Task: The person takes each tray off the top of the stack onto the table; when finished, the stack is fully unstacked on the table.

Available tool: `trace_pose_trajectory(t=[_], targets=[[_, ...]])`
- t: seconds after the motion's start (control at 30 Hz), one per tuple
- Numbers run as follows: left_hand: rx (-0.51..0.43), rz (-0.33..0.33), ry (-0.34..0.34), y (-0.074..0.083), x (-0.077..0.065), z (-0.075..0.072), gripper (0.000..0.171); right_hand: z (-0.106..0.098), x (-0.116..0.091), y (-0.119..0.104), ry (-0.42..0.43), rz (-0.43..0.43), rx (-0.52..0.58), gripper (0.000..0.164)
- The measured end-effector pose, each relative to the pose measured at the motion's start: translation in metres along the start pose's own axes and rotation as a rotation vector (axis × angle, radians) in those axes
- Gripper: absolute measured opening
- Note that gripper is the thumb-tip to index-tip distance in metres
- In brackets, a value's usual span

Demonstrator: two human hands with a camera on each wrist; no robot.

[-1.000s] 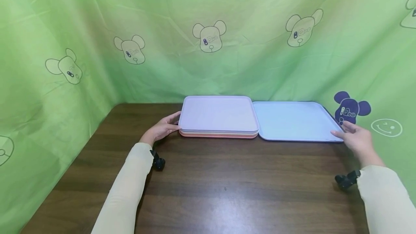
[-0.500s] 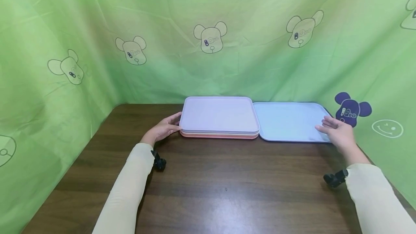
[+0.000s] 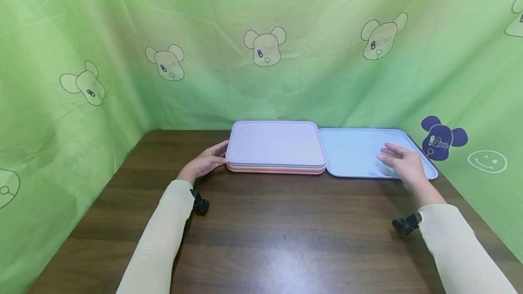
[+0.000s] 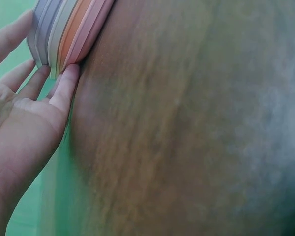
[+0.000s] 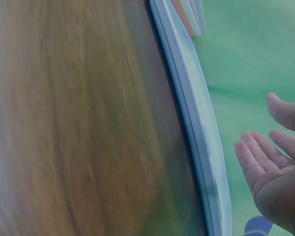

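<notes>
A stack of several trays, lilac (image 3: 275, 143) on top with grey, cream, orange and pink edges (image 4: 73, 39) below, lies at the back of the table. My left hand (image 3: 204, 161) is at its left end; the fairly straight fingers touch the ends of the stacked trays. Directly right of the stack, touching or nearly touching it, lies a flat light blue tray (image 3: 351, 149). Above the right part of this tray hovers my right hand (image 3: 404, 164), holding nothing, its fingers relaxed and apart from the tray, as the right wrist view also shows.
A dark brown wooden table (image 3: 286, 226) stretches in front of the trays. Behind and beside it hangs a green cloth (image 3: 204, 94) printed with bear heads. Black wrist cameras (image 3: 200, 203) sit at both cuffs.
My right hand has left the right edge of the blue tray and moved left over it. My left hand and the trays have stayed in place.
</notes>
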State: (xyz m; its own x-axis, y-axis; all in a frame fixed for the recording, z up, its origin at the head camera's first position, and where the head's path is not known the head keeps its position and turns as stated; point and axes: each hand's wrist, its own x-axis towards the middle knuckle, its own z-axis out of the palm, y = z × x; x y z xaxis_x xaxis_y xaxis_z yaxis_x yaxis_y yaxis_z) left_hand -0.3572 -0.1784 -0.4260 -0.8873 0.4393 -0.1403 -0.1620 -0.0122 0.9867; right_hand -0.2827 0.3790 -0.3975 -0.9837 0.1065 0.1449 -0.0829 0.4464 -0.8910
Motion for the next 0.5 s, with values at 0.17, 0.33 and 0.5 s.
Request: trace_pose_trajectory(t=[0.17,0.33,0.5], targets=[[0.002,0.001,-0.002,0.0,-0.001,0.001,0.077,0.015,-0.001,-0.011,-0.032,-0.017,0.059,0.067],[0.0,0.006,-0.006,0.0,-0.001,0.0,0.076,0.033,0.0,-0.02,-0.069,-0.038,0.063,0.063],[0.01,0.003,-0.007,0.0,-0.001,0.0,0.076,0.049,0.001,-0.028,-0.103,-0.052,0.094,0.061]])
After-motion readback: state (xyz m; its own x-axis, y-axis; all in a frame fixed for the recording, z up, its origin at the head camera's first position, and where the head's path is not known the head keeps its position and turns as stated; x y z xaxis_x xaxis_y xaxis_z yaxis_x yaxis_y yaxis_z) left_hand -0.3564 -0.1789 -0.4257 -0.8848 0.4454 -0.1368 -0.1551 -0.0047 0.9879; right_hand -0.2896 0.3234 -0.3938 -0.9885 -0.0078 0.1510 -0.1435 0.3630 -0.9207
